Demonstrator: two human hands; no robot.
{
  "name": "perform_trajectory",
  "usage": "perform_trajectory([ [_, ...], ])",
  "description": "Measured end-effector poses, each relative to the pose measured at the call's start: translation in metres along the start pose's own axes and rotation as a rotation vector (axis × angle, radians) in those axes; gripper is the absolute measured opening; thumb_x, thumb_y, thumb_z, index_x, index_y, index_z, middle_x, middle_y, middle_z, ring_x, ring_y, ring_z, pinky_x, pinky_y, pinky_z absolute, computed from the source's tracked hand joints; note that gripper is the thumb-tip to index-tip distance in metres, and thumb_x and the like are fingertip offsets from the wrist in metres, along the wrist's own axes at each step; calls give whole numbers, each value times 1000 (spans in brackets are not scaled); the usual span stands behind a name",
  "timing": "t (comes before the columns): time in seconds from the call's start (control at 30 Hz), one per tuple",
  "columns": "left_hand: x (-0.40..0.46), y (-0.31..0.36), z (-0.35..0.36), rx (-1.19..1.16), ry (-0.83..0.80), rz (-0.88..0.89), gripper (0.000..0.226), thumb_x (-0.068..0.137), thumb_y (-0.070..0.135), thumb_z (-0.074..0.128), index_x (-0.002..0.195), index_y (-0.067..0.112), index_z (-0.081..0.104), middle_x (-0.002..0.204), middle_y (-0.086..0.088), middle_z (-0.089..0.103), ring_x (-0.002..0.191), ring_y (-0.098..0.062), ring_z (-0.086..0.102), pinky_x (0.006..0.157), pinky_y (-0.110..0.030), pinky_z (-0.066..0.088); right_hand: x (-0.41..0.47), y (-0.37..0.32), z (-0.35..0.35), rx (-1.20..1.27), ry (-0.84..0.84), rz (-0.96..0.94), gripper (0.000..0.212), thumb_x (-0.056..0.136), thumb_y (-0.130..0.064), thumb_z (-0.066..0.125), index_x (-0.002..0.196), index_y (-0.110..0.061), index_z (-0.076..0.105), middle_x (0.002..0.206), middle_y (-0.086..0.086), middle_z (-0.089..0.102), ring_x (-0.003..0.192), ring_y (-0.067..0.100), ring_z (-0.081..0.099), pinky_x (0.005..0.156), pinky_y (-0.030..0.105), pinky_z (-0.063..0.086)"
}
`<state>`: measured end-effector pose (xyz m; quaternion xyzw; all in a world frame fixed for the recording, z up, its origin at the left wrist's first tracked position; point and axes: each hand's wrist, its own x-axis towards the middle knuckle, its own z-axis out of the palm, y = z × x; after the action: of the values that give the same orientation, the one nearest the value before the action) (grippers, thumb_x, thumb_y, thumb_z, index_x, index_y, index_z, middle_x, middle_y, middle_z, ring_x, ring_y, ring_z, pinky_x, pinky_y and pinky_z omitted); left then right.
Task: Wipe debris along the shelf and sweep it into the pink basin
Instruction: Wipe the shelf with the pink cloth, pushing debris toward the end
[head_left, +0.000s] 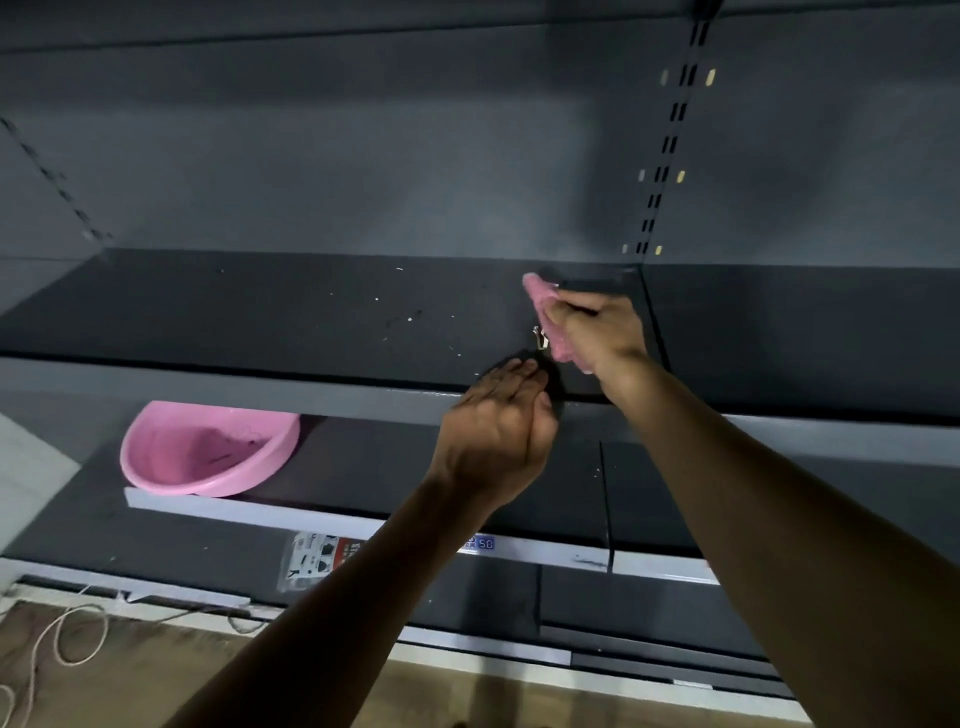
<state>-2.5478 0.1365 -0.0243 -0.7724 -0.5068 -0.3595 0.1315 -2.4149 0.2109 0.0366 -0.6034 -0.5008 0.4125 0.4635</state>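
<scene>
My right hand (597, 332) grips a bunched pink cloth (543, 301) and presses it on the dark shelf (260, 312) near its right end. A small pale scrap of debris (540, 338) lies just left of the cloth, and white crumbs (410, 318) are scattered further left. My left hand (498, 421) is cupped at the shelf's front edge, below and left of the cloth, fingers together and holding nothing. The pink basin (208, 447) sits on the lower shelf at the left, tilted, with dark bits inside.
A slotted upright (670, 150) runs up the back wall right of the cloth. The lower shelf (467, 467) has a pale price rail with a blue tag (480, 544). A printed packet (314, 561) lies below. String (67, 634) trails over the floor at bottom left.
</scene>
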Motion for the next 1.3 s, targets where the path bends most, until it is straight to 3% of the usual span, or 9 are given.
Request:
perform_trajectory([
  [0.13, -3, -15, -4, 17, 26, -26, 43, 93, 24, 42, 109, 2, 75, 116, -13, 73, 113, -22, 68, 103, -30, 47, 3, -8, -7, -24, 178, 69, 10, 81, -40, 70, 78, -32, 75, 70, -14, 68, 54, -7, 61, 57, 12, 48],
  [0.3, 0, -23, -2, 15, 49, -10, 44, 94, 25, 41, 109, 1, 75, 116, -14, 72, 112, -23, 68, 99, -36, 53, 8, -10, -37, -122, 374, -31, 23, 88, -35, 61, 103, -27, 76, 86, -7, 71, 78, 10, 66, 63, 17, 49],
  [0.4, -3, -23, 8, 50, 72, 42, 43, 96, 23, 42, 111, 0, 74, 116, -15, 71, 112, -24, 68, 98, -41, 54, 6, -1, -51, -402, 487, -211, 48, 86, -58, 45, 80, -21, 74, 76, 5, 68, 75, 26, 66, 67, 32, 55],
  [0.47, -9, -24, 17, 84, 105, 69, 39, 98, 21, 43, 115, 2, 73, 119, -14, 71, 113, -24, 68, 100, -41, 52, 2, 9, -53, -637, 562, -261, 60, 88, -69, 37, 83, -21, 74, 91, 10, 66, 89, 34, 61, 78, 41, 52],
  [0.6, -12, -27, 23, 108, 132, 90, 38, 101, 23, 43, 118, 4, 72, 122, -12, 70, 113, -23, 68, 102, -40, 50, -9, 26, -36, -911, 385, -194, 55, 96, -66, 32, 111, -29, 70, 115, 11, 61, 110, 35, 53, 89, 42, 43],
  [0.7, -9, -31, 20, 111, 139, 137, 38, 102, 23, 44, 117, 4, 72, 121, -12, 70, 113, -22, 68, 99, -39, 52, -14, 35, -18, -972, 245, -103, 59, 97, -60, 33, 128, -16, 57, 137, 14, 48, 125, 38, 42, 96, 47, 41],
  [0.97, 2, -55, 21, 160, 99, 69, 42, 100, 25, 40, 117, 6, 73, 121, -10, 70, 114, -20, 67, 103, -34, 48, -11, 23, -1, -1055, 211, -68, 40, 99, -35, 51, 132, -13, 54, 143, 10, 42, 131, 29, 38, 102, 43, 39],
  [1.13, -1, -61, 24, 153, 145, 106, 41, 103, 24, 39, 117, 6, 73, 120, -11, 71, 112, -21, 68, 100, -36, 52, -2, 20, 31, -855, 325, -123, 47, 100, -45, 32, 104, -13, 66, 105, 7, 66, 102, 24, 62, 72, 32, 54],
  [1.3, -1, -62, 27, 149, 129, 92, 47, 105, 27, 33, 116, 6, 73, 119, -12, 71, 111, -22, 69, 100, -37, 52, -9, 14, 40, -830, 276, -257, 39, 103, -33, 35, 94, -13, 67, 91, 8, 67, 86, 26, 62, 61, 24, 36],
])
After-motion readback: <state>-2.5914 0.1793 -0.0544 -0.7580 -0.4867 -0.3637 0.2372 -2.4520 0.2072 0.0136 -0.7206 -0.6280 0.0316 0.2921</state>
